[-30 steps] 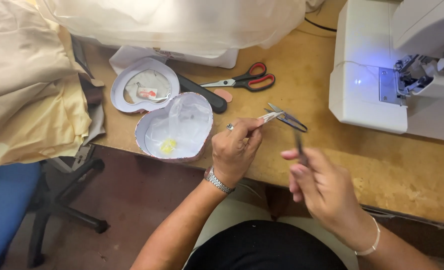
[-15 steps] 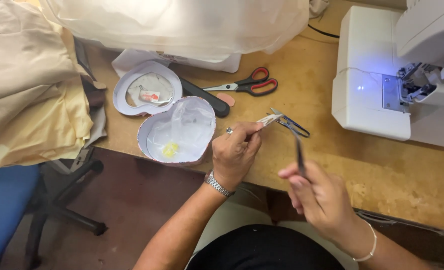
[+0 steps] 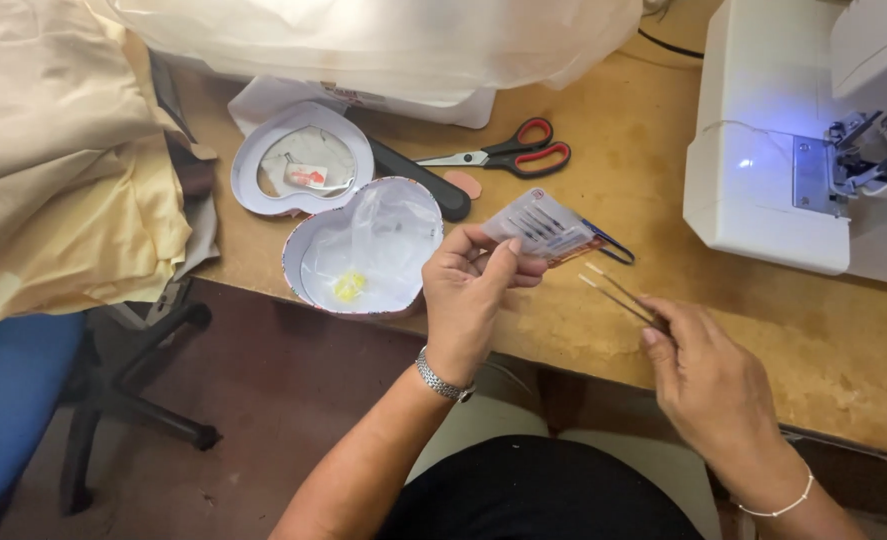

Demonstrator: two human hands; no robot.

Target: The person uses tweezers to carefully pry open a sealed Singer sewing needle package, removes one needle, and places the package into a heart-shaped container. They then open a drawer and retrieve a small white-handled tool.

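My left hand (image 3: 475, 295) pinches a small flat clear packet of sewing needles (image 3: 540, 226) above the front edge of the wooden table (image 3: 653, 150). To its right, my right hand (image 3: 708, 385) grips thin metal tweezers (image 3: 618, 291), tips aimed up-left toward the packet and a short way from it. A small blue-handled tool (image 3: 611, 247) lies on the table just behind the packet.
An open heart-shaped tin (image 3: 363, 250) holds a clear bag and a yellow bit; its lid (image 3: 301, 160) lies behind. Red-handled scissors (image 3: 508, 156) and a black handle (image 3: 421, 183) lie nearby. A white sewing machine (image 3: 763, 170) stands right, cream fabric (image 3: 63, 160) left, a blue chair (image 3: 13, 400) below.
My left hand has turned the needle packet flat toward me and raised it. My right hand has swung the tweezers from upright to pointing left at the packet.
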